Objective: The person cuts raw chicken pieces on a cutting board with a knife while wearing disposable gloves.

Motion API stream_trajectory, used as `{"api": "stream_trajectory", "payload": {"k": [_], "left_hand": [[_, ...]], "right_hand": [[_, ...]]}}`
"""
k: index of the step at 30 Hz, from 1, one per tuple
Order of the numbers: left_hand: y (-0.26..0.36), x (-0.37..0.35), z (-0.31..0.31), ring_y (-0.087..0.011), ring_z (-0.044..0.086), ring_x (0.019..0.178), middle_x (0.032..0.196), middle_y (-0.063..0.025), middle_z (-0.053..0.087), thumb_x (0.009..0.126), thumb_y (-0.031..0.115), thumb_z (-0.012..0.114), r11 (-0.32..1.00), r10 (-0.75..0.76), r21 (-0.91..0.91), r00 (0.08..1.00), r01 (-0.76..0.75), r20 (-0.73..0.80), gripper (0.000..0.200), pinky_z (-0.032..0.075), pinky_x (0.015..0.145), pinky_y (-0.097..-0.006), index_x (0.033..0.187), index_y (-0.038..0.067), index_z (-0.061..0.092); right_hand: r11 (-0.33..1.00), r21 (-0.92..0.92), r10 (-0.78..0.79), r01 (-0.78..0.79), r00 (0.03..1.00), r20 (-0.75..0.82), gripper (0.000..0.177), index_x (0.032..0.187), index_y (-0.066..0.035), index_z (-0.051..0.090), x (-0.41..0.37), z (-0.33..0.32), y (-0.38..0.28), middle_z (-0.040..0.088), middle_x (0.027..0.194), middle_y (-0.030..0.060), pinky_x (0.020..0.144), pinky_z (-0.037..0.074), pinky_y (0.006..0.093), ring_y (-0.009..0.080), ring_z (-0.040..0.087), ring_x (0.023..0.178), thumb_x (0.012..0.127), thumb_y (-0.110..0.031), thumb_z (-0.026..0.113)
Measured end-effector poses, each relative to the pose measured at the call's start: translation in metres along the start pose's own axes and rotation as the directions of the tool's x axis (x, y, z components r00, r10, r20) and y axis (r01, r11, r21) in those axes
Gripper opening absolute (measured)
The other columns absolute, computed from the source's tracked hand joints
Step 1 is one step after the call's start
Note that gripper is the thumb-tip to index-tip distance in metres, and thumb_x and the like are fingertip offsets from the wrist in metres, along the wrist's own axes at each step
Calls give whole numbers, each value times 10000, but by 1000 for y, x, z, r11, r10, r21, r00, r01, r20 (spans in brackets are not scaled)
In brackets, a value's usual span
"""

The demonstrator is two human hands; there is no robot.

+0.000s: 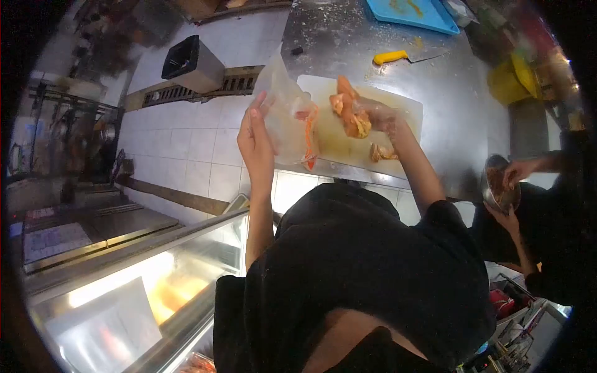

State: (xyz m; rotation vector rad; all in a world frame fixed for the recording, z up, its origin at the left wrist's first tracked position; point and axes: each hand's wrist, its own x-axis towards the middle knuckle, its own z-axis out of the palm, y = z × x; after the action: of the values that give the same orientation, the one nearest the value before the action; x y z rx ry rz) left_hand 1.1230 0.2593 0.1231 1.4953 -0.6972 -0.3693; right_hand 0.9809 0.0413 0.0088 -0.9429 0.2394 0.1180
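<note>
My left hand (pixel 255 138) holds up a clear plastic bag (pixel 287 115) with orange print, pinched at its edge. My right hand (pixel 376 117) grips a raw, orange-marinated chicken piece (pixel 349 112) just right of the bag's mouth, above a white cutting board (pixel 398 102). A smaller chicken piece (pixel 380 152) lies on the board near its front edge. The board rests on a steel worktop (pixel 460 93).
A yellow-handled knife (pixel 395 57) and a blue tray (pixel 413 13) lie farther back on the worktop. At right a co-worker's hands (pixel 516 171) work in a metal bowl (pixel 497 186). A black bin (pixel 191 62) stands by a floor drain (pixel 205 88). A glass display case (pixel 143 273) is at lower left.
</note>
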Motion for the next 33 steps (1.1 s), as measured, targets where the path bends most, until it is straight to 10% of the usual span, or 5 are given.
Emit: {"api": "stream_trajectory", "payload": {"k": [12, 15, 18, 26, 33], "left_hand": [[-3, -37, 15, -205, 537, 1042, 1127, -157, 572, 950, 190, 343, 938, 80, 318, 980, -135, 182, 344, 387, 897, -296, 1157, -18, 522], [-6, -35, 11, -205, 536, 1039, 1125, -162, 573, 946, 201, 358, 967, 41, 248, 996, -59, 79, 350, 389, 894, -303, 1159, -26, 518], [-8, -39, 16, -162, 549, 929, 1109, -135, 582, 954, 249, 343, 939, 13, 341, 996, -41, 84, 391, 413, 809, -265, 1154, -35, 523], [-1, -25, 18, -32, 517, 647, 1070, -99, 616, 950, 346, 305, 987, 1, 162, 1000, 3, -21, 453, 296, 401, -137, 1216, 20, 471], [-7, -35, -18, 28, 387, 468, 1087, -131, 603, 945, 333, 332, 955, 56, 295, 966, 21, -252, 434, 267, 383, -119, 1212, 16, 463]], "right_hand": [[677, 690, -220, 258, 965, -145, 251, 970, -48, 552, 113, 51, 59, 612, 869, 94, 725, 489, 344, 206, 587, 817, 797, -229, 563], [274, -943, -671, 189, 740, -47, 135, 876, -54, 598, 69, 105, 17, 616, 810, 105, 648, 484, 323, 203, 597, 714, 792, -143, 539], [743, -659, -347, -113, 777, -525, 157, 873, -37, 600, 113, 96, 40, 602, 771, 129, 626, 467, 342, 237, 590, 689, 765, -125, 527], [382, -887, -467, 260, 882, 57, 514, 1110, -17, 527, 57, 82, 10, 570, 1085, 195, 889, 384, 359, 252, 510, 1047, 844, -454, 479], [931, -218, -280, 294, 955, 93, 660, 1278, -108, 312, -36, 70, -12, 350, 1278, 199, 972, 290, 505, 340, 327, 1205, 797, -507, 523]]}}
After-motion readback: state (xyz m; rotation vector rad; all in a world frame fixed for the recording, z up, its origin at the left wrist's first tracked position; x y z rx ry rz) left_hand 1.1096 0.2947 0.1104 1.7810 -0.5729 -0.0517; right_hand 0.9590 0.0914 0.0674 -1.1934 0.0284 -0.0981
